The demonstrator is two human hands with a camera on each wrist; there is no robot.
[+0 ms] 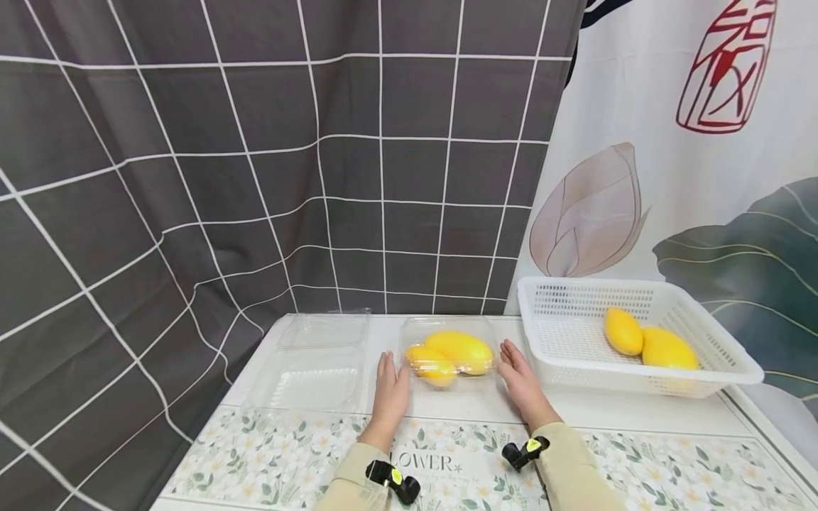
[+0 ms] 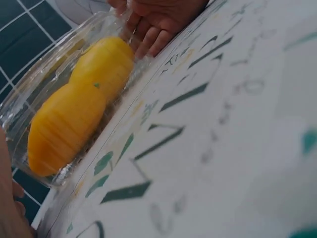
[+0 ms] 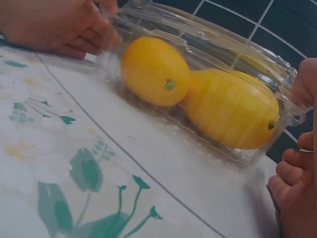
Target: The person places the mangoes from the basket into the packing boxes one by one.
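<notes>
Two yellow, oval fruits lie side by side, touching, inside a clear, rectangular plastic clamshell box on the white tabletop. Box stands between the hands; its lid covers the fruits. Whether the lid is latched: cannot tell.

Left hand: at the box's left side, fingers extended and relaxed. Right hand: at the box's right side, fingers likewise extended, palm toward the box. Hands are set about a box-width apart. Right-wrist view puts digits of both hands at the upper corners of the box; pressure cannot be told. Neither hand is wrapped round anything.

Left of the box: a second clear plastic clamshell, lid raised away from its tray. Right: a white, perforated plastic basket holding more yellow fruit, two pieces visible and touching.

Near side of tabletop: a white mat with green floral print, partly lettered. Both wrists: beige sleeves with small black cameras. Behind: a dark grey curtain with white grid lines, beside a white curtain with botanical print.
</notes>
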